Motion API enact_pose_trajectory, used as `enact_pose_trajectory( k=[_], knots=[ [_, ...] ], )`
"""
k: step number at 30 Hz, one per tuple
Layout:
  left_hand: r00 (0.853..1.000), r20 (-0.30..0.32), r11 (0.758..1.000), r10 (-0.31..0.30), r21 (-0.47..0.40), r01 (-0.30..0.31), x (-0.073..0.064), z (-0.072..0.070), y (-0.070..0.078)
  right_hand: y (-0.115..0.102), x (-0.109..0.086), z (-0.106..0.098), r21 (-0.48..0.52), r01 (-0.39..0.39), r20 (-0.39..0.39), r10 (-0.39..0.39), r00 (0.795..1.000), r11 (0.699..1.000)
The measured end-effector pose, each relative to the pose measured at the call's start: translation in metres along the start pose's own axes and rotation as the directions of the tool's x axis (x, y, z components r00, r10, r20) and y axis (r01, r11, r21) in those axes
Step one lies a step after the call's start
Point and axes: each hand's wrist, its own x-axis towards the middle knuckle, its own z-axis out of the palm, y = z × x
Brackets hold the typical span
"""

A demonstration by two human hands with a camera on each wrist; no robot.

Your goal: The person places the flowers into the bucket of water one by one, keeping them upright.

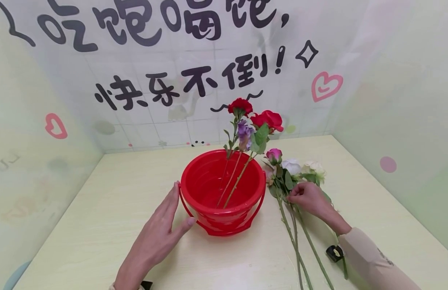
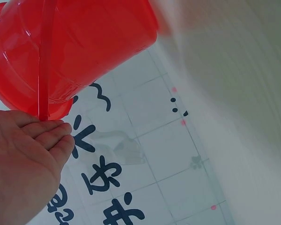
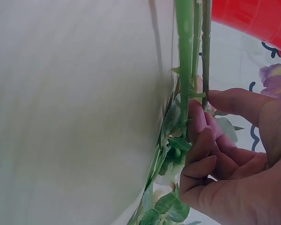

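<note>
the red bucket (image 1: 224,221) looks to me like smooth, glossy plastic, light glinting off its rim, and its handle (image 2: 44,70) has the same plastic shine. the broad red bloom (image 1: 268,120) seems made of soft matt cloth; the green stems (image 3: 185,51) look like plastic, roughened by small thorns. the tabletop (image 1: 137,181) resembles pale wood, faintly grained; the sleeve (image 1: 370,257) is matt cloth, the wall sheet (image 1: 144,121) smooth and slightly shiny.

Head view: from above, facing forward and down over counter (image 1: 137,181) and lettered wall (image 1: 173,135). Left wrist view: close, tilted, toward red bucket (image 2: 98,42) and same wall. Right wrist view: close, turned sideways, on flower stems (image 3: 185,56); red bucket common to all.
</note>
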Motion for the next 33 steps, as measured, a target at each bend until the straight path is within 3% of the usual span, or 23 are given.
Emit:
enact_pose_trajectory(
  k=[11,33],
  knots=[
    [1.000,0.010,1.000,-0.022,0.003,0.022,0.0013,0.0006,0.0007,0.0019,0.0004,-0.0007,-0.015,-0.024,0.032,0.024,0.999,1.000],
    [1.000,-0.007,1.000,0.008,0.006,-0.008,0.0002,-0.0014,0.0013,0.0055,0.0006,-0.0007,0.140,-0.108,0.079,0.098,0.992,0.984]
  ],
)
